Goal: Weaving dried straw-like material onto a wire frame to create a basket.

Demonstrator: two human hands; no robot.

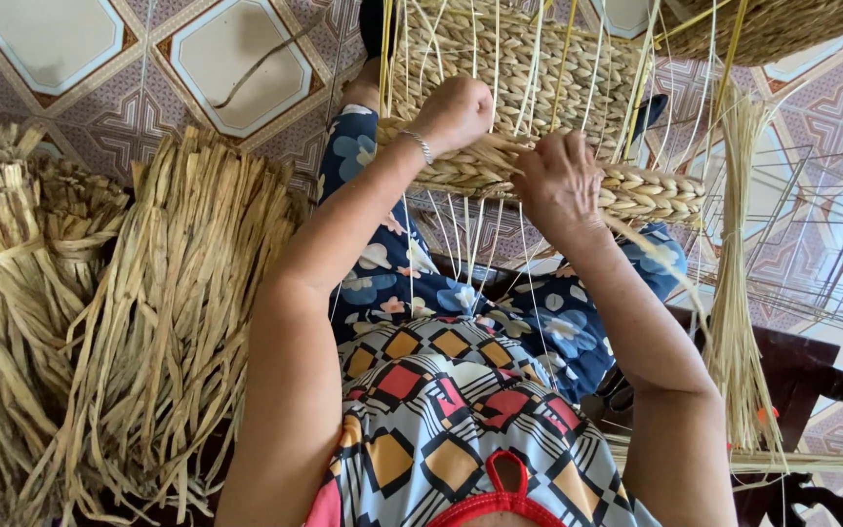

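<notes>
1. The person sits with a half-woven basket (529, 68) propped on the knees, its braided rim (636, 190) turned toward the body and thin upright stakes running through the weave

2. The left hand (453, 112) is closed into a fist on the rim's edge, pinching a bunch of dried fibre strands (485, 156) against the braid

3. The right hand (560, 181) lies just beside it, fingers curled down over the braid and pressing the same strands in; what sits under the fingertips is hidden

4. Judging by this, the step in hand is plaiting the rim: a strand is being tucked and pulled tight where the two hands meet

5. The next move seems to call for steady tension from the left hand while the right works the strand between the stakes, without letting the finished plait loosen

6. Bundles of dried straw (168, 312) lie on the patterned tiled floor (100, 59) at the left; another loose sheaf (739, 322) hangs at the right, near a wire frame (812, 224)
</notes>
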